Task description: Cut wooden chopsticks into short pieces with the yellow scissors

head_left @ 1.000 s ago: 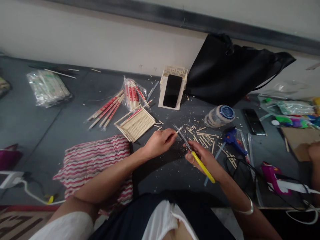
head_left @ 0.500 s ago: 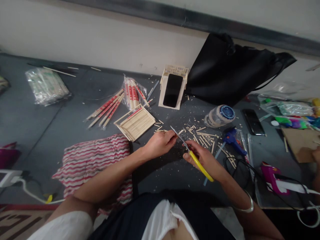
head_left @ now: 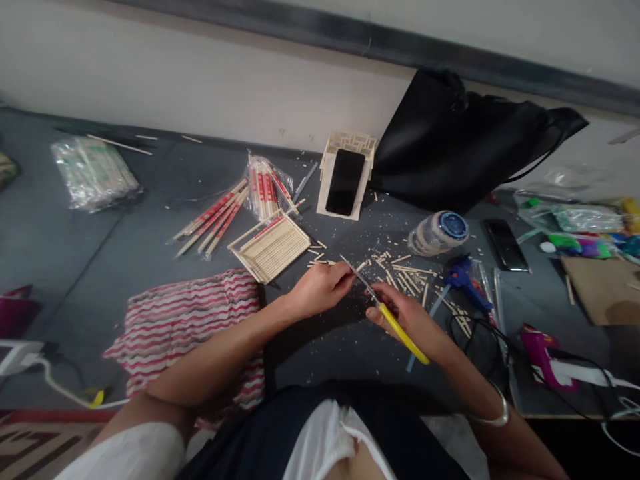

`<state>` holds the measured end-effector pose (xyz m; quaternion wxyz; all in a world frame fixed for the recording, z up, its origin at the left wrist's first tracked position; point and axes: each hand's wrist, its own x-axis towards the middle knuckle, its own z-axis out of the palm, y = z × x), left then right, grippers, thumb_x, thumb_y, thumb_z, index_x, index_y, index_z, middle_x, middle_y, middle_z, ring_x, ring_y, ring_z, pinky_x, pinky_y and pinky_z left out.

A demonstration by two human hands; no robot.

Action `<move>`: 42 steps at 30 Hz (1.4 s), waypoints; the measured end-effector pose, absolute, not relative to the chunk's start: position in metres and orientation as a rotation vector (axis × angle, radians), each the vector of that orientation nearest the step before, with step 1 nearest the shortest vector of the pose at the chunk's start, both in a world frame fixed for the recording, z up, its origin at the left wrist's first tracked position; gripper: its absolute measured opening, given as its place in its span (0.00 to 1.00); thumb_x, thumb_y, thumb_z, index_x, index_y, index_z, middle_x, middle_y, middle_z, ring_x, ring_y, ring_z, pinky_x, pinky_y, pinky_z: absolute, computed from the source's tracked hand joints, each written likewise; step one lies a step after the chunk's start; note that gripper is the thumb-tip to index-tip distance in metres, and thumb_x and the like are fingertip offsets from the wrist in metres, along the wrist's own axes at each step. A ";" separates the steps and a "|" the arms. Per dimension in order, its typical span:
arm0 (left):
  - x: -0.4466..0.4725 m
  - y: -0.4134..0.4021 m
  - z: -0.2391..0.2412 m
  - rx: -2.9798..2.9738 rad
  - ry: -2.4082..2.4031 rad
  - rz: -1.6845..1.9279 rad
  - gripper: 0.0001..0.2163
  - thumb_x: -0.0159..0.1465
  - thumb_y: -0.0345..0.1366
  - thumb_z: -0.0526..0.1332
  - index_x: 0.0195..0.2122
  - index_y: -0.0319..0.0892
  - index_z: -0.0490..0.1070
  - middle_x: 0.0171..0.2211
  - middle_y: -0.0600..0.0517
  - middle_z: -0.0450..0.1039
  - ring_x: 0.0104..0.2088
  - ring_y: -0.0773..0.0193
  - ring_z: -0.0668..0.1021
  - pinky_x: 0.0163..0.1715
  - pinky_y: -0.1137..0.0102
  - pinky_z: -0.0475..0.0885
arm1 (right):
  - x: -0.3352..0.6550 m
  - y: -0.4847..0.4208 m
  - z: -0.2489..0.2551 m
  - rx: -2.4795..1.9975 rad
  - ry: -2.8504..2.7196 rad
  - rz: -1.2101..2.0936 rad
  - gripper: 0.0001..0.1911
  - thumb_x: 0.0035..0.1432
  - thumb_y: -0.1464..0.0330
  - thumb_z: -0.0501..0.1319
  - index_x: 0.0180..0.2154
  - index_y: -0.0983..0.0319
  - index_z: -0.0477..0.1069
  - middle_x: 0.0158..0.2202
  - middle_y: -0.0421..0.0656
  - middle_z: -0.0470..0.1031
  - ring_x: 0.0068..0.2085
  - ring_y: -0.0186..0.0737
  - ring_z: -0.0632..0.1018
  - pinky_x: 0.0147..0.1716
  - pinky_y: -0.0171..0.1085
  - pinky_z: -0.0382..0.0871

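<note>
My left hand (head_left: 320, 288) is closed in a pinch on a short wooden stick (head_left: 359, 267), whose tip pokes out by the blades. My right hand (head_left: 407, 317) grips yellow-handled scissors (head_left: 387, 313); their blades (head_left: 356, 272) reach up-left to the stick. Cut stick pieces (head_left: 407, 277) and crumbs lie on the grey mat just beyond both hands. A flat panel of glued sticks (head_left: 271, 245) sits to the left of my left hand.
Red-wrapped chopsticks (head_left: 215, 215) and packets lie at the back left, a striped cloth (head_left: 185, 323) at the near left. A phone in a stick stand (head_left: 345, 177), a black bag (head_left: 465, 143), a tape roll (head_left: 440, 232), a blue glue gun (head_left: 465, 277) and a purple one (head_left: 547, 357) stand right.
The scissors have closed in on the stick and my hands have drawn together. Another person's arm at the right edge has left the view.
</note>
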<state>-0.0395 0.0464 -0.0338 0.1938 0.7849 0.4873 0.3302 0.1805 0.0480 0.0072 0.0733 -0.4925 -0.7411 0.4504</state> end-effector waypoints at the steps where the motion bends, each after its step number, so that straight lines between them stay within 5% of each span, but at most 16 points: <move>1: -0.039 0.047 -0.034 2.189 1.362 0.932 0.10 0.68 0.33 0.54 0.31 0.41 0.71 0.23 0.52 0.75 0.23 0.67 0.76 0.25 0.75 0.66 | 0.180 0.048 0.008 -1.471 -2.225 1.355 0.23 0.59 0.49 0.60 0.47 0.59 0.69 0.30 0.39 0.75 0.30 0.38 0.74 0.31 0.35 0.66; 16: -0.037 0.046 -0.030 2.105 1.305 0.972 0.09 0.67 0.32 0.55 0.29 0.41 0.69 0.21 0.56 0.69 0.21 0.71 0.71 0.24 0.76 0.62 | 0.176 0.048 0.014 -1.471 -2.259 1.396 0.22 0.60 0.52 0.60 0.49 0.60 0.69 0.31 0.40 0.75 0.30 0.38 0.73 0.31 0.35 0.65; 25: -0.038 0.046 -0.026 2.032 1.265 0.977 0.09 0.66 0.33 0.55 0.28 0.42 0.68 0.21 0.56 0.68 0.21 0.71 0.70 0.24 0.76 0.61 | 0.178 0.046 0.000 -1.391 -2.293 1.258 0.11 0.62 0.60 0.59 0.43 0.59 0.70 0.29 0.40 0.75 0.28 0.38 0.74 0.30 0.35 0.66; 35: -0.035 0.051 -0.015 0.955 1.061 0.977 0.08 0.59 0.40 0.61 0.31 0.42 0.66 0.25 0.55 0.72 0.18 0.71 0.72 0.16 0.76 0.65 | 0.174 0.039 -0.008 -1.413 -2.077 1.207 0.09 0.62 0.62 0.56 0.39 0.60 0.70 0.27 0.38 0.74 0.24 0.33 0.71 0.26 0.32 0.65; 39: -0.034 0.051 -0.013 0.819 0.998 0.975 0.08 0.55 0.37 0.65 0.32 0.43 0.66 0.24 0.59 0.64 0.17 0.75 0.64 0.13 0.78 0.55 | 0.171 0.036 -0.010 -1.400 -2.042 1.206 0.10 0.63 0.61 0.56 0.40 0.60 0.70 0.27 0.38 0.74 0.24 0.33 0.71 0.27 0.32 0.65; 42: -0.031 0.049 -0.015 0.991 1.043 1.006 0.09 0.56 0.38 0.67 0.33 0.43 0.67 0.23 0.61 0.59 0.19 0.74 0.61 0.16 0.77 0.57 | 0.167 0.033 -0.012 -1.413 -2.041 1.191 0.09 0.63 0.61 0.56 0.39 0.59 0.69 0.28 0.39 0.74 0.26 0.36 0.73 0.28 0.33 0.66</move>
